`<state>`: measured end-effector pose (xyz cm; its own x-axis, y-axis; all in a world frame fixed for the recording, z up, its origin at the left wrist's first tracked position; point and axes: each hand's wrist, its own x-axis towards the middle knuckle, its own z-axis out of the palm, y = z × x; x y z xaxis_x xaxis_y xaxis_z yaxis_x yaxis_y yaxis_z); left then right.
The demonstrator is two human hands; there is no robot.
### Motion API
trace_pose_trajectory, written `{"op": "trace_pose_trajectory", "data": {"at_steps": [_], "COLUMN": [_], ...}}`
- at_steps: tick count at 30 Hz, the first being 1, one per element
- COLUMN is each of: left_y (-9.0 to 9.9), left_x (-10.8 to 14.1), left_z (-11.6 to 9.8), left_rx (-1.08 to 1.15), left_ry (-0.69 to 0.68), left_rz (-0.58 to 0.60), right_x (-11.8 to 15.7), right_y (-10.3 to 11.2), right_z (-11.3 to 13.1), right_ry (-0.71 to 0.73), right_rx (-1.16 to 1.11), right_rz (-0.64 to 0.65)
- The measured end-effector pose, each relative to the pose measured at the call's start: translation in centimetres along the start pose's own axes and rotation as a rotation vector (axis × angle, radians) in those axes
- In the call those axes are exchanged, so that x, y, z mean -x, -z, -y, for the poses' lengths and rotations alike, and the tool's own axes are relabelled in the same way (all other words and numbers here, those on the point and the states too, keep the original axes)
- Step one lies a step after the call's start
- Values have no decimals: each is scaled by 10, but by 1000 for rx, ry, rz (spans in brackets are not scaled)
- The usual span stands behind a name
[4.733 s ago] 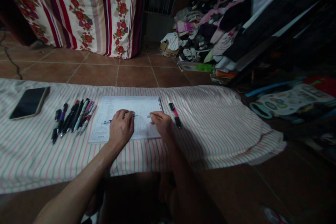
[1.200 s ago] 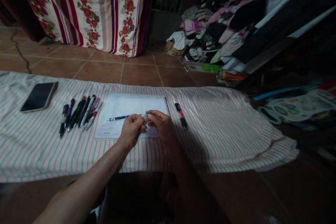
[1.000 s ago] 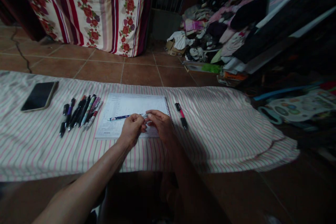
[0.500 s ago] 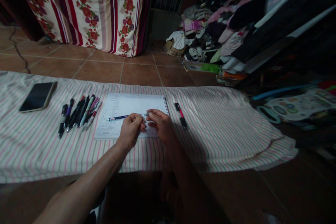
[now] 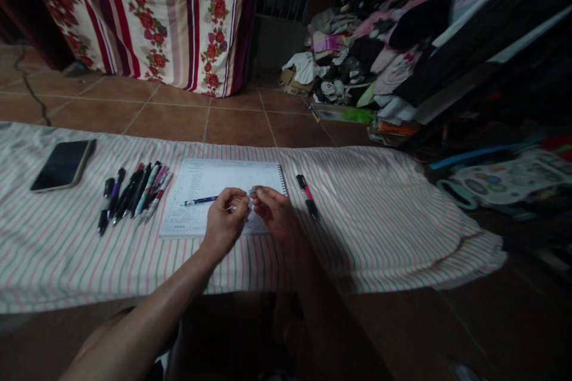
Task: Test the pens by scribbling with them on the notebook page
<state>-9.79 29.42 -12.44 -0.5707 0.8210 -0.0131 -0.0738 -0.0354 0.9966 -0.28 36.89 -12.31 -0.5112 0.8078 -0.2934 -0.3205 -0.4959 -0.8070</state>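
Note:
My left hand [image 5: 227, 212] is over the spiral notebook [image 5: 232, 172], thumb and fingertips pinched together; what lies between them is too small to make out. Close by on its right, my right hand [image 5: 273, 207] pinches a small greyish piece [image 5: 253, 193] between thumb and index finger. The fingertips of both hands nearly meet at that piece. A dark blue patterned pen [image 5: 199, 200] lies on the page, its right end hidden behind my left hand. Beside the notebook's spiral edge rests a black and red pen [image 5: 308, 197].
Several pens [image 5: 138, 193] lie in a bunch left of the notebook, with a phone [image 5: 63, 165] farther left. A striped cloth [image 5: 384, 220] covers the low table. Beyond it are a floral curtain [image 5: 179, 18] and heaped clothes [image 5: 357, 47] on the tiled floor.
My fingers have shifted slightly: the left fingertips have risen and drawn into a tighter pinch, and the right thumb and index finger have closed on the small greyish piece.

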Motion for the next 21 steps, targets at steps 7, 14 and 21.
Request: {"op": "trace_pose_trajectory", "data": {"at_steps": [7, 14, 21], "left_y": [0, 2, 4], "left_x": [4, 3, 2], "left_z": [0, -2, 3], "left_rx": [-232, -290, -370], "left_ry": [-107, -150, -212], "left_rz": [-46, -70, -48], "right_x": [2, 3, 3], "right_y": [-2, -2, 0], "right_z": [1, 0, -1], "right_ry": [8, 18, 43], "right_rx": [40, 121, 174], "right_rz": [9, 7, 5]}}
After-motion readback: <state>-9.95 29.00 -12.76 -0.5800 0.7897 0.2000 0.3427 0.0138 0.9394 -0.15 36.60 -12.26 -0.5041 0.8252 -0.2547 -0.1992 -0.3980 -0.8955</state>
